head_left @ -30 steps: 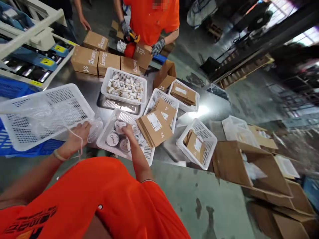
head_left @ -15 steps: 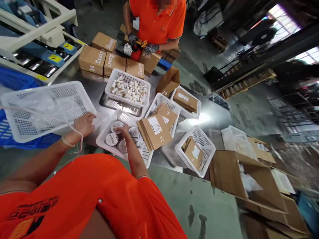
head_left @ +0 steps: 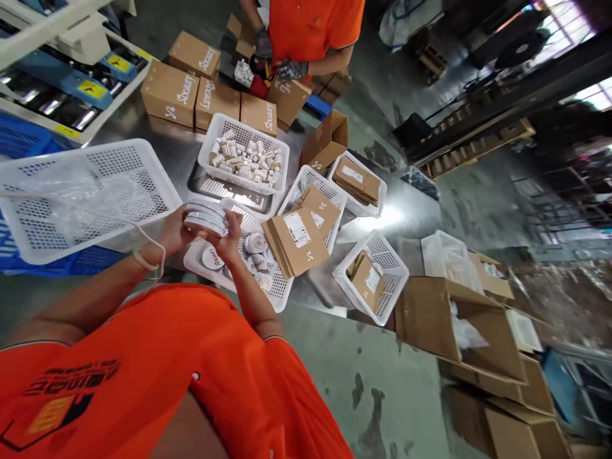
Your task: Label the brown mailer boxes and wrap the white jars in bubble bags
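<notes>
Between both hands, a round white jar [head_left: 206, 218] with stacked, banded rims is raised above a white perforated basket [head_left: 282, 301]. My left hand [head_left: 174, 231] grips the jar's left side, its fingers partly hidden. On the other side, my right hand [head_left: 230, 234] closes round it with thumb and fingers. Lying in that basket are several more white jars [head_left: 211, 257] with dark lettering. Left of my left hand is a larger white basket [head_left: 165, 185] with crumpled clear plastic [head_left: 81, 191] inside.
Flat brown cartons [head_left: 296, 236] overlap the jar basket's right side. Behind stands a basket of small white bottles [head_left: 246, 159], then closed boxes [head_left: 169, 92]. A co-worker's gloved hands [head_left: 291, 69] are across the table. Large open cartons [head_left: 425, 315] stand at right.
My right hand has lifted from the jar basket, bringing a jar up and left. My left hand has moved from beside the plastic onto the jar. The view has shifted slightly.
</notes>
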A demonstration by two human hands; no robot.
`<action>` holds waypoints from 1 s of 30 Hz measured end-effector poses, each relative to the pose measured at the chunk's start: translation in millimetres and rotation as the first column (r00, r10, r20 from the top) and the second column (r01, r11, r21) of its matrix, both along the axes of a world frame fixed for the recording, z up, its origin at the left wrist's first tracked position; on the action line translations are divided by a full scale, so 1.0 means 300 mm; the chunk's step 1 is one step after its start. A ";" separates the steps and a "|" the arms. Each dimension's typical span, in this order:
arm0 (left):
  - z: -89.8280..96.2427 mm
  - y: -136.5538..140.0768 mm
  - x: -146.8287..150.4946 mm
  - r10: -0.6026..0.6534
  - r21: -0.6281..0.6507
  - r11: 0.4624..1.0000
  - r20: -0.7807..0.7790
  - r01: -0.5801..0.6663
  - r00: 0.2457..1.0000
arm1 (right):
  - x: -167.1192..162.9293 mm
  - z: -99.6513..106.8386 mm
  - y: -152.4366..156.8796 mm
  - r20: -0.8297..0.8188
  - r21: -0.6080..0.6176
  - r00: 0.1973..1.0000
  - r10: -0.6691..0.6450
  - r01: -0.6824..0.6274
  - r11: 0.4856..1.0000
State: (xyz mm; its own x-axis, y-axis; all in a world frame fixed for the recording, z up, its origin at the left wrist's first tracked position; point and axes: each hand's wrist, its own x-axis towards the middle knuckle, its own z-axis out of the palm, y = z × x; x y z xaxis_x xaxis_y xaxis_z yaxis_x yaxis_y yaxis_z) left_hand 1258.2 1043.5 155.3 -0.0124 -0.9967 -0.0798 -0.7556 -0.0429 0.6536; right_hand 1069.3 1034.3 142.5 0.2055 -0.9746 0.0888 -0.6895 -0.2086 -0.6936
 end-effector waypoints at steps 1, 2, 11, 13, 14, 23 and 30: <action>-0.006 0.001 0.001 0.021 -0.008 1.000 0.000 -0.021 1.000 | 0.008 -0.005 -0.002 -0.050 0.008 0.999 -0.013 0.013 1.000; -0.009 0.003 0.001 0.041 -0.017 0.999 -0.002 -0.041 0.999 | 0.011 -0.005 -0.001 -0.107 0.017 0.994 -0.007 0.009 1.000; -0.028 0.019 -0.075 -0.014 -0.039 0.999 0.038 0.015 0.999 | 0.074 0.154 0.030 -0.560 0.085 0.821 0.108 -0.072 0.994; -0.027 0.012 -0.094 -0.053 -0.018 0.998 0.062 0.054 0.997 | 0.081 0.177 0.019 -0.596 0.113 0.795 0.117 -0.062 0.992; -0.026 0.006 -0.101 -0.073 -0.005 0.997 0.059 0.074 0.996 | 0.076 0.183 0.013 -0.601 0.124 0.789 0.128 -0.066 0.990; -0.024 -0.046 -0.172 -0.208 -0.005 0.978 -0.060 0.208 0.976 | -0.012 0.124 0.026 -0.588 0.123 0.805 0.083 -0.013 0.992; -0.014 -0.121 -0.220 -0.321 0.114 0.937 -0.082 0.329 0.944 | -0.183 0.111 -0.015 -0.244 0.138 0.968 0.056 -0.023 0.990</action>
State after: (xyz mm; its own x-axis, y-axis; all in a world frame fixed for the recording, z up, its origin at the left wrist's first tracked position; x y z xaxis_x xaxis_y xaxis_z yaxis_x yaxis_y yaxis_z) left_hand 1192.3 1007.2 151.0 -0.3427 -0.9196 -0.1920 -0.7008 0.1141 0.7042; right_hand 1014.3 1029.9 175.7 0.2431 -0.9649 -0.0991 -0.8356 -0.1564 -0.5266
